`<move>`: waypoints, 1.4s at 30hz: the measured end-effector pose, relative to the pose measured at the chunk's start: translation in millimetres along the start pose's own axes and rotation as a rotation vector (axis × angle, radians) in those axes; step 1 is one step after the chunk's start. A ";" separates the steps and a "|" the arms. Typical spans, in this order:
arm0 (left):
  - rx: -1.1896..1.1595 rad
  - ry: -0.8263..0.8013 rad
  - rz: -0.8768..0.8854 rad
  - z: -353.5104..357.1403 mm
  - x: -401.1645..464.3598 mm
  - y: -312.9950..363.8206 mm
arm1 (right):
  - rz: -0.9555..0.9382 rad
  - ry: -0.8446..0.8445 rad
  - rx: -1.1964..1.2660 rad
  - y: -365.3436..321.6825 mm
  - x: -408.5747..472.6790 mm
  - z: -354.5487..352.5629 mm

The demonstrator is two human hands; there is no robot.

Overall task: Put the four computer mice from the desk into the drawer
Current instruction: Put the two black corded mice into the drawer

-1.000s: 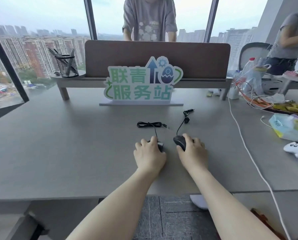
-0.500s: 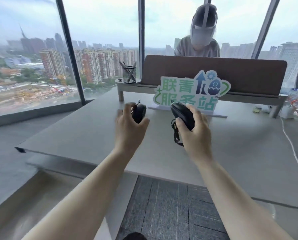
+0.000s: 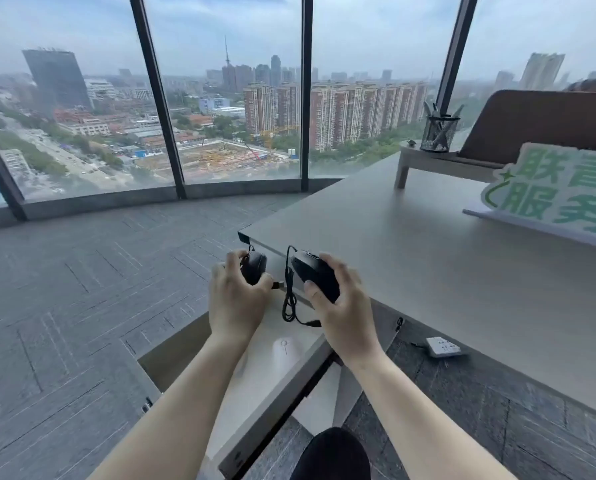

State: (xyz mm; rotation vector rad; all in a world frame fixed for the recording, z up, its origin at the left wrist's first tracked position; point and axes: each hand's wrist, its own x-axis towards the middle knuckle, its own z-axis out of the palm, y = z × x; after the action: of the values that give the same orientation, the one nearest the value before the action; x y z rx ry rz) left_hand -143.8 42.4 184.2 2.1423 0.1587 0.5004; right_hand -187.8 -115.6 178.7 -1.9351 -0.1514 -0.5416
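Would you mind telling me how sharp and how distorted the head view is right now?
Head view: even daylight, no glare; wide-angle bending bows the window frames; left hand, right hand and both black mice fairly sharp; sign at the right edge slightly soft.

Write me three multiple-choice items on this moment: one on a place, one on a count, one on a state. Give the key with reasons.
1. Where does the white wireless mouse lie?
A. on the grey desk top
B. in the open white drawer
C. on the carpet

2. How many black wired mice are the hands holding in all?
A. one
B. two
C. four

3. What is the state of the cable of the larger black wired mouse?
A. plugged into the white power strip
B. dangling in a loose bundle
C. wound tight round the mouse

Key: B, the white mouse rests on the drawer floor below the hands. B, the left hand grips the smaller black wired mouse and the right hand grips the larger. B, the cable hangs free under the right hand.
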 end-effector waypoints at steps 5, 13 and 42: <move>0.151 -0.101 -0.192 -0.4 -0.1 -82.9 | 0.106 -0.167 -0.083 34.7 -11.1 60.2; 0.480 -0.314 -0.510 12.0 -3.7 -157.0 | 0.286 -0.560 -0.544 77.5 -24.7 135.3; 0.391 -0.003 -0.280 -77.1 -8.5 -180.0 | 0.038 -0.716 -0.545 22.8 -82.9 137.4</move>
State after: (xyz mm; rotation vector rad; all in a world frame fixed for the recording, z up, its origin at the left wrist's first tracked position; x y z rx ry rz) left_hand -170.2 203.4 75.7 2.4454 0.5872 0.3197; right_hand -212.3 9.5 78.5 -2.5915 -0.4551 0.1897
